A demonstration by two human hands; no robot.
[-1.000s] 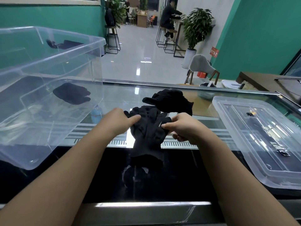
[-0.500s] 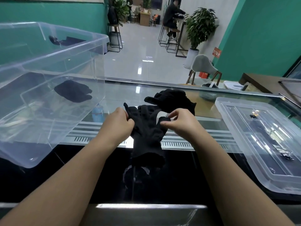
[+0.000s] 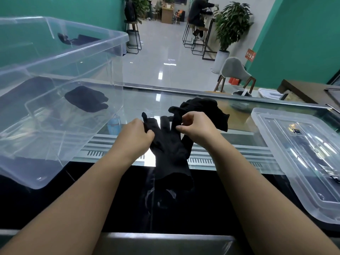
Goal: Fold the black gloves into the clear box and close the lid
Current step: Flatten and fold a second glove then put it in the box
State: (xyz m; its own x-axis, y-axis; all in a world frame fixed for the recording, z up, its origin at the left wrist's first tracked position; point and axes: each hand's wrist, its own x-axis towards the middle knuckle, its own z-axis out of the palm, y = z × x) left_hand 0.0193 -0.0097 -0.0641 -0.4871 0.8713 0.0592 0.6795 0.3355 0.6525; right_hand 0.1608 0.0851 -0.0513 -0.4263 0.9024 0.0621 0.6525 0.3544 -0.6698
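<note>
A black glove (image 3: 170, 148) lies flat on the glass counter in front of me, fingers pointing away, cuff toward me. My left hand (image 3: 135, 134) pinches its left edge near the thumb. My right hand (image 3: 197, 128) pinches its fingers on the right side. Behind my right hand lies a heap of more black gloves (image 3: 202, 107). The clear box (image 3: 110, 45) stands open at the left with one folded black glove (image 3: 86, 98) on its floor. The clear lid (image 3: 287, 148) lies flat at the right.
The glass counter (image 3: 147, 100) has a metal far rail and a dark front strip. A small blue bottle (image 3: 114, 124) shows below the glass beside the box. Beyond are a tiled floor, stools, a grey chair, a plant and a seated person.
Both hands have shifted up the glove and closed into pinches on its edges. The glove's fingers now stick up between my hands.
</note>
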